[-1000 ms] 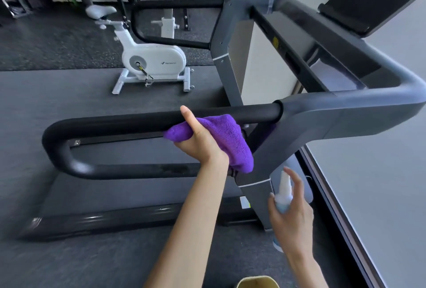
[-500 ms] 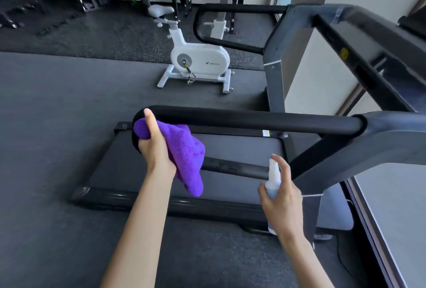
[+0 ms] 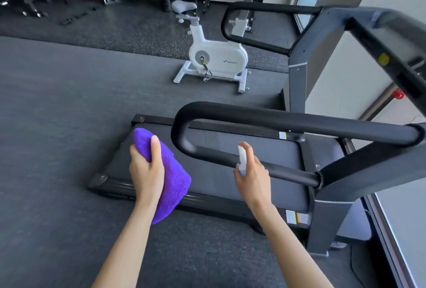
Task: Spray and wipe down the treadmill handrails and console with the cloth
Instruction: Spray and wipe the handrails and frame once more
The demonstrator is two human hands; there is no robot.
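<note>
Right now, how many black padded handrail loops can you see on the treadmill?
2: the near handrail just beyond the hands, and the far handrail on the other side, by the white exercise bike.

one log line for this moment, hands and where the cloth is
left hand grips purple cloth, off the near handrail | right hand holds spray bottle at its lower bar | step: spraying

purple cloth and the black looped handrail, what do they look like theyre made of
The purple cloth looks like microfibre or terry: a fuzzy, matte nap that drapes in soft folds from the left hand. The black looped handrail seems to be a tube sleeved in foam or rubber: smooth, matte black with only a dull sheen. What lies under the sleeve cannot be seen.
</note>
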